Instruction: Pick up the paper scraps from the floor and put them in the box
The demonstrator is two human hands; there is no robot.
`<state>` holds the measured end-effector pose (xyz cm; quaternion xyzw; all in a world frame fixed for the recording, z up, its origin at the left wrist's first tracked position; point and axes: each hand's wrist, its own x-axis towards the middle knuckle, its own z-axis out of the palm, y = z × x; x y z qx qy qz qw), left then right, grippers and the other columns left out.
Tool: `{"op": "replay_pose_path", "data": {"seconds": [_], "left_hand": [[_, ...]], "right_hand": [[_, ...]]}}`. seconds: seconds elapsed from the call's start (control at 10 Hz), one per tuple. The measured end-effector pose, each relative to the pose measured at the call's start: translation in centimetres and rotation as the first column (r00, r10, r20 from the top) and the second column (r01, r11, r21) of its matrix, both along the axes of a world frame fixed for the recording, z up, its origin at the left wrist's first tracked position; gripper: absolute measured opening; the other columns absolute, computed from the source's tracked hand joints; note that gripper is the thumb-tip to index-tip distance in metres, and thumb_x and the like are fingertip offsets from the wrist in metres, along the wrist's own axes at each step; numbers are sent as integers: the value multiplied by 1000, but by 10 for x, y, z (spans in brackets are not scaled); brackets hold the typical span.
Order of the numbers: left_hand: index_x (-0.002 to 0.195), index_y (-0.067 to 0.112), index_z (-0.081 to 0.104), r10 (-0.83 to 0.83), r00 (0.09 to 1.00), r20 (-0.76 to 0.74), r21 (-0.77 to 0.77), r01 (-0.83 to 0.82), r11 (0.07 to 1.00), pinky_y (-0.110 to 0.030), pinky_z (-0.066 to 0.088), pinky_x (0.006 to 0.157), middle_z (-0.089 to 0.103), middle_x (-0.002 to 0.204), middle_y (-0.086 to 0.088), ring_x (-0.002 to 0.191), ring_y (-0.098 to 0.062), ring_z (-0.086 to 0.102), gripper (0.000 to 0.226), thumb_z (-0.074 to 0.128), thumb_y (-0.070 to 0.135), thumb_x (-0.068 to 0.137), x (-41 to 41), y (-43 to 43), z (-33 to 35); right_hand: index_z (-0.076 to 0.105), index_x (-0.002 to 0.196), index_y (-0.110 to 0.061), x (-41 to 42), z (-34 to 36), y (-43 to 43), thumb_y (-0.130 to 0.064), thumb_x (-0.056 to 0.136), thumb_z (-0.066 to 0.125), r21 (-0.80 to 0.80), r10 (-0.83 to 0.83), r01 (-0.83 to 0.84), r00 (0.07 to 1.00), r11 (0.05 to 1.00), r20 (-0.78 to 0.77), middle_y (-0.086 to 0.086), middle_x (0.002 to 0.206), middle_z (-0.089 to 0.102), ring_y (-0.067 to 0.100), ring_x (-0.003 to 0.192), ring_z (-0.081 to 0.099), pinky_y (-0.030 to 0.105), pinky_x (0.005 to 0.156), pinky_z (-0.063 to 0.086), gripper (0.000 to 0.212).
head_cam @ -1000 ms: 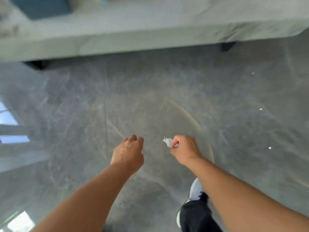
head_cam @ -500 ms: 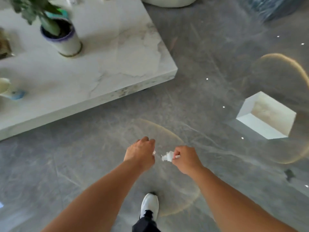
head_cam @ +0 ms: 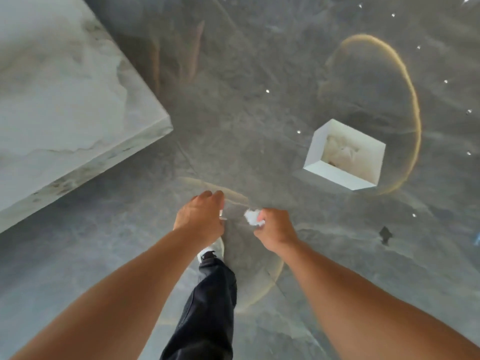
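Fingers of right hand (head_cam: 276, 231) pinch crumpled paper scrap (head_cam: 252, 217); left hand (head_cam: 201, 216) curled round small white bit (head_cam: 221, 213).

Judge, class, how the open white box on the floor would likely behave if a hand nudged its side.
The white box looks thin-walled, holding only crumpled paper, so it is probably light. The glossy floor would likely let it slide rather than tip. Its broad base suggests it stays upright.
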<state>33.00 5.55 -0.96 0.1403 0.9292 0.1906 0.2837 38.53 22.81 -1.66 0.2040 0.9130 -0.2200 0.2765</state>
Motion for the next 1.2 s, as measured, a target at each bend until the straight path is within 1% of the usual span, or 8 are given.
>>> {"op": "replay_pose_path", "data": {"seconds": [0.2, 0.5, 0.7, 0.8, 0.9, 1.0, 1.1, 1.2], "left_hand": [[104, 28, 51, -67, 993, 101, -93, 76, 993, -33, 49, 74, 57, 104, 1, 96, -26, 60, 28, 60, 21, 78, -68, 109, -26], [104, 29, 56, -149, 966, 209, -119, 177, 977, -30, 43, 75, 59, 111, 0, 103, -28, 59, 27, 62, 23, 78, -123, 374, -96], [88, 30, 56, 44, 955, 294, -69, -25, 997, -26, 45, 69, 62, 105, 0, 90, -24, 60, 15, 59, 19, 78, -150, 547, -178], [91, 28, 59, 118, 947, 299, -59, -105, 993, -23, 43, 68, 66, 103, -1, 92, -23, 61, 15, 65, 23, 78, -163, 598, -210], [125, 35, 53, 50, 942, 333, -95, -19, 995, -24, 40, 73, 63, 119, 0, 110, -23, 57, 52, 71, 34, 77, -172, 620, -226], [141, 39, 39, -93, 937, 338, -153, 152, 977, -22, 38, 76, 56, 135, 2, 121, -25, 52, 70, 70, 36, 78, -169, 621, -219], [136, 31, 46, -198, 924, 328, -188, 269, 945, -28, 47, 76, 60, 125, -4, 112, -27, 56, 60, 66, 25, 80, -174, 619, -192], [130, 28, 50, -341, 891, 299, -252, 418, 873, -35, 50, 84, 58, 121, -7, 109, -28, 57, 52, 61, 20, 80, -177, 615, -153]], "right_hand": [[68, 93, -3, -49, -14, 121, -14, 81, 60, -4, -141, 142, 985, 990, 102, 17, 100, 71, 32, 97, 66, 33, 80, 52, 19], [65, 101, -3, -103, -82, 373, -8, 82, 58, 12, -346, 345, 937, 938, 55, 18, 106, 68, 34, 102, 62, 35, 87, 50, 21], [61, 106, -9, -131, -164, 505, -8, 84, 56, 3, -386, 386, 922, 922, 23, 15, 108, 62, 32, 101, 59, 32, 85, 46, 22], [55, 117, -16, -132, -198, 542, -10, 86, 56, -30, -423, 425, 905, 905, 45, 11, 115, 54, 30, 104, 57, 33, 84, 47, 32], [50, 128, -25, -125, -213, 566, -17, 86, 59, -52, -431, 441, 892, 896, 135, 9, 121, 51, 29, 112, 54, 33, 86, 46, 43], [50, 128, -22, -112, -208, 580, -19, 87, 58, -60, -438, 452, 884, 890, 166, 11, 122, 53, 32, 114, 54, 35, 88, 47, 43], [50, 127, -20, -102, -181, 594, -20, 87, 56, -51, -442, 460, 875, 887, 198, 13, 121, 53, 33, 112, 55, 36, 85, 47, 40], [49, 126, -16, -98, -146, 607, -21, 85, 55, -14, -453, 466, 867, 885, 208, 14, 121, 55, 34, 113, 55, 37, 87, 48, 42]]}}
